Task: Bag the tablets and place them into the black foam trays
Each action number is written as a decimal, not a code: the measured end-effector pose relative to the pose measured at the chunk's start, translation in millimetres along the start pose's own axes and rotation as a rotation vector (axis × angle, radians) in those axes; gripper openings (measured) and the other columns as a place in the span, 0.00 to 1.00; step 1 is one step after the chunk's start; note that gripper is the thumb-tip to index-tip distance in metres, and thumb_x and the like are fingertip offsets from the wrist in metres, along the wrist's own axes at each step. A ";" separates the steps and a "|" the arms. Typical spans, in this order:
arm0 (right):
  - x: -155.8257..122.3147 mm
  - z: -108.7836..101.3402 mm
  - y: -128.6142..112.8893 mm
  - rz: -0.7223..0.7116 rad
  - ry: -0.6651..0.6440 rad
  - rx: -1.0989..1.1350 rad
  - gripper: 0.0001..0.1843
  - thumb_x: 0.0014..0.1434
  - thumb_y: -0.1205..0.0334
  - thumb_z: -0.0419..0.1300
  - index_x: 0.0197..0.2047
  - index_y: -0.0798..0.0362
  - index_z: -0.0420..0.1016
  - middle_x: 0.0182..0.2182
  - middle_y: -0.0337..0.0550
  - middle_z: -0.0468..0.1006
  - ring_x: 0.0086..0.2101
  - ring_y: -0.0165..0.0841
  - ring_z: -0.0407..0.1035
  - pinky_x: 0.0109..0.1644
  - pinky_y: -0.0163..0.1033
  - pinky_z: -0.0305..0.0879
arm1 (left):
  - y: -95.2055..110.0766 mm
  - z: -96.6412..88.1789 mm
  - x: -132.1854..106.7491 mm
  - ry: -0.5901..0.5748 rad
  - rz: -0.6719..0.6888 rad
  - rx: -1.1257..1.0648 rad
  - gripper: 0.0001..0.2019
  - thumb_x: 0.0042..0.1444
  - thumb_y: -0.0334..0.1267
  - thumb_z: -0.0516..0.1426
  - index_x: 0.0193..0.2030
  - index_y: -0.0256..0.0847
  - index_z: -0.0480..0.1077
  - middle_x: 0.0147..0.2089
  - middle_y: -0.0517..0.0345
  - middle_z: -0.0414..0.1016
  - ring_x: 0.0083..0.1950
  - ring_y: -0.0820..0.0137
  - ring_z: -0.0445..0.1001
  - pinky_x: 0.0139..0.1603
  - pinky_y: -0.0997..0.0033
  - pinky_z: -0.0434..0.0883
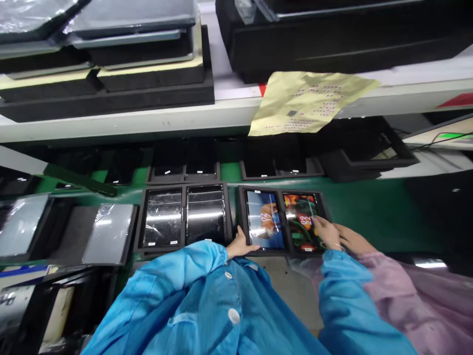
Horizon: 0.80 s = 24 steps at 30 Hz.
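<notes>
My left hand (241,245) lies at the near left corner of a black foam tray (242,197), thumb and fingers spread apart along its edge. Two lit tablets sit side by side in that tray. The left tablet (258,217) shows a blue and orange picture with a clock. On the right tablet (301,217), the picture is red, orange and green, also with a clock. My right hand (327,232) is over this tablet's right side, fingers stretched out and fingertips at the screen; nothing held shows.
Another person's hand (353,240), in a pink sleeve, is right beside my right hand. A second tray (141,217) holds two dark tablets. Silver tablets (107,231) lie further left. A white shelf (229,116) crosses above, with a yellow sheet (306,106) hanging from it.
</notes>
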State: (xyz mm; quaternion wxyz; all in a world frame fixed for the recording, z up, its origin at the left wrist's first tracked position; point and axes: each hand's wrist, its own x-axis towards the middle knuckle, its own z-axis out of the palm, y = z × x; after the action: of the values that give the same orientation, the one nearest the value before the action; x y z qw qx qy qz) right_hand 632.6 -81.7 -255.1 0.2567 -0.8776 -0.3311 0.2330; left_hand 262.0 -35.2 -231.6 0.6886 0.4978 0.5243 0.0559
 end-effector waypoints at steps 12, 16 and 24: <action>75.7 202.1 -235.7 -0.425 -0.130 -0.124 0.22 0.69 0.52 0.65 0.61 0.53 0.72 0.59 0.51 0.73 0.55 0.45 0.72 0.59 0.57 0.73 | 51.7 -86.6 11.1 -0.028 0.161 -0.134 0.18 0.58 0.48 0.67 0.50 0.40 0.79 0.50 0.48 0.83 0.47 0.63 0.82 0.58 0.57 0.76; 87.8 211.8 -279.6 -0.402 -0.175 -0.124 0.21 0.69 0.52 0.64 0.60 0.53 0.73 0.57 0.50 0.75 0.51 0.42 0.74 0.55 0.54 0.76 | 50.3 -147.1 -7.0 0.189 0.152 -0.261 0.25 0.53 0.59 0.67 0.45 0.39 0.77 0.47 0.45 0.82 0.43 0.61 0.83 0.52 0.56 0.77; 15.9 158.2 -303.8 -0.551 -0.195 -0.012 0.21 0.70 0.51 0.63 0.60 0.53 0.72 0.51 0.47 0.77 0.46 0.38 0.75 0.51 0.50 0.77 | 141.8 -183.3 71.1 0.309 0.164 -0.483 0.34 0.55 0.55 0.69 0.63 0.43 0.68 0.57 0.44 0.78 0.51 0.60 0.81 0.51 0.57 0.78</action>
State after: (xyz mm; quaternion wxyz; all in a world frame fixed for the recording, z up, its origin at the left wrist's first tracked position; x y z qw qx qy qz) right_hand 411.5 173.5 -195.3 0.2722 -0.7296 -0.5813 0.2358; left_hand 214.2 192.9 -165.1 0.6924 0.3460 0.5525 0.3092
